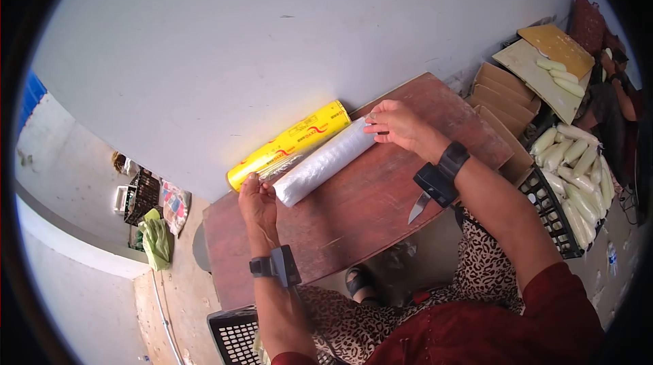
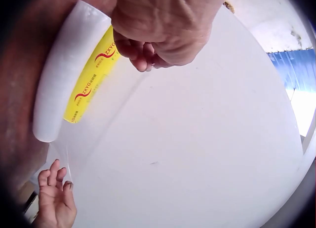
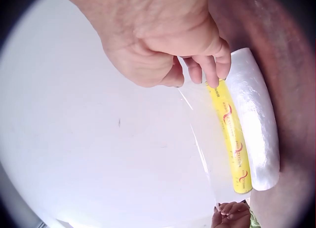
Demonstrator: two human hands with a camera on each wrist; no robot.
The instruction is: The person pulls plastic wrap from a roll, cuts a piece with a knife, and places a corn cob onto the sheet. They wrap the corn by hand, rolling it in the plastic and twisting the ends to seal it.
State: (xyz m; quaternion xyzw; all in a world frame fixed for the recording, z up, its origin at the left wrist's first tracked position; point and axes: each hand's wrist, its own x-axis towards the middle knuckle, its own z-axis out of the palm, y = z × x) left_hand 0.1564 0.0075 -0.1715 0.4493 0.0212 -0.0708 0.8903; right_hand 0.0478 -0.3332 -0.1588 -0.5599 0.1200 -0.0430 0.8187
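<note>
Spreading clear film [image 2: 106, 109] by the white roll [image 1: 326, 162] on the desk [image 1: 340, 229] appears the step in hand; left hand [image 1: 258, 207] and right hand [image 1: 403, 127] each pinch its edge, grip closed; next move calls for even tension.

Both forearms [image 1: 500, 212] reach forward, left fingers [image 2: 141, 64] curled in a pinch, right fingers [image 3: 210, 71] bent.
</note>
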